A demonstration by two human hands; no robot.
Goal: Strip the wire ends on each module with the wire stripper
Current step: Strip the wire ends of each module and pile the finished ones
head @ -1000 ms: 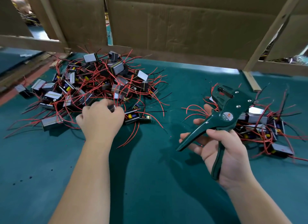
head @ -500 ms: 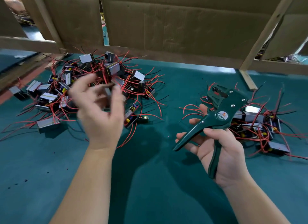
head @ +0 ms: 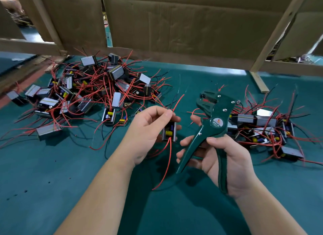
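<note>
My left hand (head: 148,129) holds a small module (head: 169,131) with a yellow part inside, above the green table. Thumb and fingers pinch its upper red wire (head: 177,102); another red wire (head: 167,163) hangs down from it. My right hand (head: 225,159) grips the dark green wire stripper (head: 213,122) by its handles, jaws pointing up and left, a short way right of the module. The handles are spread apart.
A big pile of modules with red and black wires (head: 90,93) lies at the back left. A smaller pile (head: 265,129) lies at the right behind the stripper. Cardboard walls (head: 174,24) and wooden strips (head: 258,82) close the back of the green mat (head: 52,182).
My left hand picked a module out of the left pile, lifted it and brought it right, close to the stripper. The right hand with the stripper stayed nearly in place.
</note>
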